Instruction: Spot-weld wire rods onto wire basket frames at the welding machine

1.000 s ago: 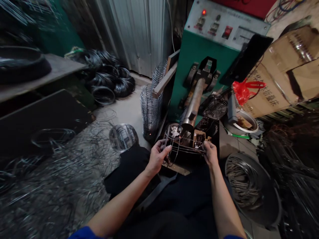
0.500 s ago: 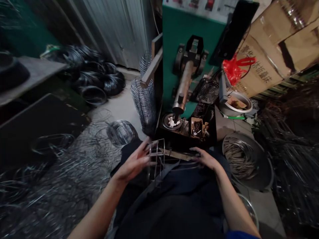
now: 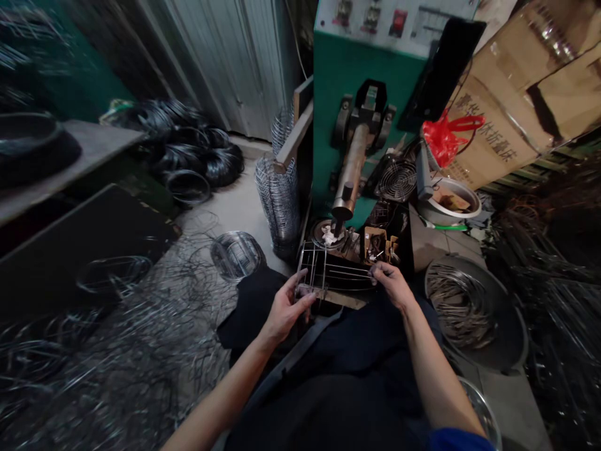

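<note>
Above my lap is a wire frame (image 3: pixel 325 270) of thin metal rods, with crossbars at its left end and long rods running right. My left hand (image 3: pixel 287 305) grips the frame's left end between thumb and fingers. The fingers of my right hand (image 3: pixel 390 282) pinch the rod ends at the right. Just beyond the frame stands a green machine (image 3: pixel 350 62) with a thick metal arm (image 3: pixel 353 166) pointing down at a round plate (image 3: pixel 323 233) with white scraps on it.
A stack of round wire grids (image 3: pixel 278 200) stands left of the machine, a lower pile (image 3: pixel 237 255) nearer. Loose wire (image 3: pixel 141 338) covers the left floor; black wire coils (image 3: pixel 192 144) lie behind. A basin of rods (image 3: pixel 457 307) sits at my right, below a cardboard box (image 3: pixel 507 100).
The wire frame has come up from my lap towards the machine and now lies sideways between my hands. My right hand has closed on its rod ends, and my left hand has moved right.
</note>
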Action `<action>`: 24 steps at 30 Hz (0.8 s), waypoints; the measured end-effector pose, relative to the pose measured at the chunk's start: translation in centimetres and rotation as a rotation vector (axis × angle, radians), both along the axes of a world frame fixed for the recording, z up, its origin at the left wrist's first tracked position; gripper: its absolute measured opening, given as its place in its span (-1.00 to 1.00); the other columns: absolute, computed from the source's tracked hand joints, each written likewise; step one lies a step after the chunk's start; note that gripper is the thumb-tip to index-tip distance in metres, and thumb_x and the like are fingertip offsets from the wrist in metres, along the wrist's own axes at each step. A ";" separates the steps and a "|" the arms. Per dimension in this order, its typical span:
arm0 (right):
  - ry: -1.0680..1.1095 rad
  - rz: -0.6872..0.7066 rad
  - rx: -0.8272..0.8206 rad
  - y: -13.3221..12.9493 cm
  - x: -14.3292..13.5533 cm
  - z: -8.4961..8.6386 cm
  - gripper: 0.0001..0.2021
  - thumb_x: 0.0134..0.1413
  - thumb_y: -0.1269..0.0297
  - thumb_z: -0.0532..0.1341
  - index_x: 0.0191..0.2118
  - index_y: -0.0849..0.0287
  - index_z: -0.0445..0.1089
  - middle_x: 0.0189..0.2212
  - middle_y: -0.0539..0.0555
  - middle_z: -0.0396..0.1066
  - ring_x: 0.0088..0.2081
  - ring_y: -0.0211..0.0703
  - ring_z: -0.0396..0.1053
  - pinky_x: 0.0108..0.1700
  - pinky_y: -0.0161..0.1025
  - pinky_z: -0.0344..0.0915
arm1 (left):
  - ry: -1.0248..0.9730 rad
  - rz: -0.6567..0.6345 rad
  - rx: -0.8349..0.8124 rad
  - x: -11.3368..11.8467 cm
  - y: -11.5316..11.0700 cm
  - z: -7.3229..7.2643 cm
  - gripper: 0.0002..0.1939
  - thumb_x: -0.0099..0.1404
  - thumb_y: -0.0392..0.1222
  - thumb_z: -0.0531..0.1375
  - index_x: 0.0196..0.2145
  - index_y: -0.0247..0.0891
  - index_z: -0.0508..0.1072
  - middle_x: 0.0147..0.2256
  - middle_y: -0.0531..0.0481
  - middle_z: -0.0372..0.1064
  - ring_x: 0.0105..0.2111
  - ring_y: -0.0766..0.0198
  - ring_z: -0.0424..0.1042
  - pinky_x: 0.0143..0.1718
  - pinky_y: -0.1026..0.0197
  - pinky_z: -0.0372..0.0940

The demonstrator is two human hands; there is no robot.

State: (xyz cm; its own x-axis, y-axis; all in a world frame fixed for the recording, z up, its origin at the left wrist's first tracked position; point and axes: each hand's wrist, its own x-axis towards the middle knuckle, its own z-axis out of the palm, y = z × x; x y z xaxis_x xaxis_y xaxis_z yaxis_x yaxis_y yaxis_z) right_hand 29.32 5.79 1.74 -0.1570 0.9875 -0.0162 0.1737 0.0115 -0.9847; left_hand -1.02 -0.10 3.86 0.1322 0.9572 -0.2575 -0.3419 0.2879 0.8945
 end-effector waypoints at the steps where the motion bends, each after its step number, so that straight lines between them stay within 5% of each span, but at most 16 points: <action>1: 0.029 -0.053 0.020 0.6 -0.4 0.4 -0.58 0.16 -0.07 0.26 -0.54 0.12 0.31 -0.56 -0.03 0.24 -0.42 -0.19 0.18 -0.29 -0.23 0.12 | 0.003 -0.005 0.028 0.3 0.6 0.1 -0.14 0.13 -0.05 0.43 0.28 -0.32 0.18 -0.47 0.21 0.21 -0.67 0.45 0.24 -0.68 0.32 0.28; 9: 0.138 -0.252 0.040 3.7 -1.3 1.0 -0.50 -0.05 -0.06 0.41 -0.61 0.13 0.16 -0.62 -0.10 0.06 -0.51 -0.29 0.00 -0.42 -0.27 -0.04 | -0.015 0.019 0.109 1.4 2.6 -0.2 -0.14 0.17 -0.06 0.41 0.31 -0.32 0.16 -0.50 0.23 0.17 -0.68 0.44 0.25 -0.70 0.33 0.26; 24: 0.125 -0.261 0.067 6.0 -1.2 0.8 -0.43 -0.09 -0.09 0.43 -0.61 0.11 0.04 -0.59 -0.11 -0.03 -0.50 -0.29 -0.06 -0.43 -0.28 0.00 | -0.015 0.008 0.094 2.3 4.1 -0.3 -0.10 0.15 -0.03 0.42 0.32 -0.34 0.16 -0.51 0.24 0.15 -0.69 0.44 0.25 -0.67 0.33 0.23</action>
State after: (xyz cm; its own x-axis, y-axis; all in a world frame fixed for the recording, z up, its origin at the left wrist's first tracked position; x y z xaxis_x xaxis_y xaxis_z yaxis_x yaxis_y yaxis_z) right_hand 28.15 11.82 2.55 0.1061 0.9929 0.0535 0.0567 0.0477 -0.9973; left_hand 1.24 3.98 3.58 0.1279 0.9781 -0.1643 -0.3569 0.1999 0.9125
